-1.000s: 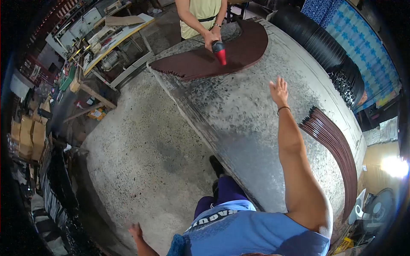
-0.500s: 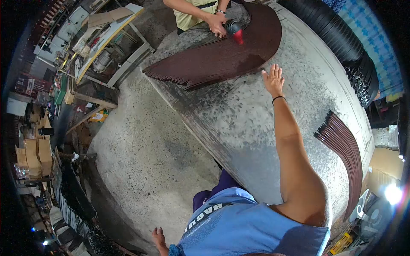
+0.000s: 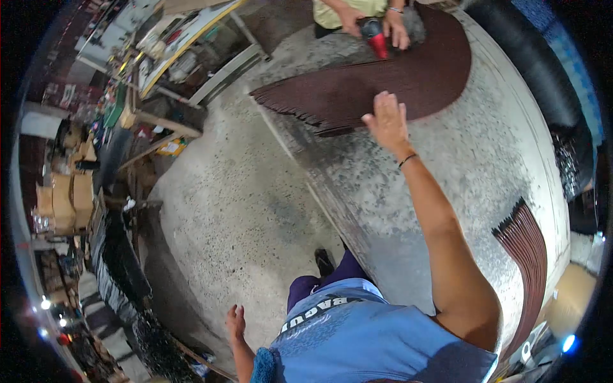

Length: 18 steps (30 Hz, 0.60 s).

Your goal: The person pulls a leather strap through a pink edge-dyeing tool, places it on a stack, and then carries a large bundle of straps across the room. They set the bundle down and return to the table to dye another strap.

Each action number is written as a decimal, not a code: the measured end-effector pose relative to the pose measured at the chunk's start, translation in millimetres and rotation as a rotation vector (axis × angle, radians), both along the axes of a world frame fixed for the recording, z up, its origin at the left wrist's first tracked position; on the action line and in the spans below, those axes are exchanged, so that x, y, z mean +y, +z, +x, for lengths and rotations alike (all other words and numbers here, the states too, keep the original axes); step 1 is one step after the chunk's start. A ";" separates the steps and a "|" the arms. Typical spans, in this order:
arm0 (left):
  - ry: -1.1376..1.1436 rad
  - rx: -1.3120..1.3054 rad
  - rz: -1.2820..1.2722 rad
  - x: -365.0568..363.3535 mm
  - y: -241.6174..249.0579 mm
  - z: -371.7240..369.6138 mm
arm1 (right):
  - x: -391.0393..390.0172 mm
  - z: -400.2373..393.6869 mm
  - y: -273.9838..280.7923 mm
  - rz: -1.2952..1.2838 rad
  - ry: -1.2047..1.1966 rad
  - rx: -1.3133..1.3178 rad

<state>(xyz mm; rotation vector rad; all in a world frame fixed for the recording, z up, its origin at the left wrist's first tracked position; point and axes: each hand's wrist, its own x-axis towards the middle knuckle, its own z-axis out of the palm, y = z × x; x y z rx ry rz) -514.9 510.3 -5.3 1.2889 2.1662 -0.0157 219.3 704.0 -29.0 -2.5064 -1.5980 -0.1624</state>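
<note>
Grey speckled floor (image 3: 223, 210) on my left; grey, dark-mottled table (image 3: 440, 172) in front and to my right. On the table's far part lies a broad, curved sheet of dark brown ridged strips (image 3: 421, 80), its jagged end toward the left table edge. A black, glossy roll (image 3: 543, 70) sits along the right side. A narrower curved bundle of reddish-brown strips (image 3: 530, 255) lies near the right edge, well apart from the sheet. Across from me, a person in a pale yellow top (image 3: 329, 14) grips a red-and-black blower (image 3: 377, 41), nozzle at the sheet's far side; their other hand is just beside it. My right hand (image 3: 388, 124) is open, fingers extended, holding nothing, at the sheet's near edge; contact cannot be told. My left hand (image 3: 235, 322) is loosely open over the floor, empty. Thin black band (image 3: 407, 159) on my right wrist.
</note>
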 end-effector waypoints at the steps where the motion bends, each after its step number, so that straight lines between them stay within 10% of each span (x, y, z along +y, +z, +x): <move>1: 0.029 0.005 0.009 3.8 7.1 12.6 | 10.6 -37.5 31.2 -0.060 0.137 0.079; 13: -0.078 0.013 0.138 -45.4 -30.2 9.8 | 46.1 -329.6 82.3 0.209 1.141 0.516; 18: 0.249 -0.104 -0.152 -36.8 -30.5 24.1 | 91.6 -404.1 177.0 0.164 1.461 0.692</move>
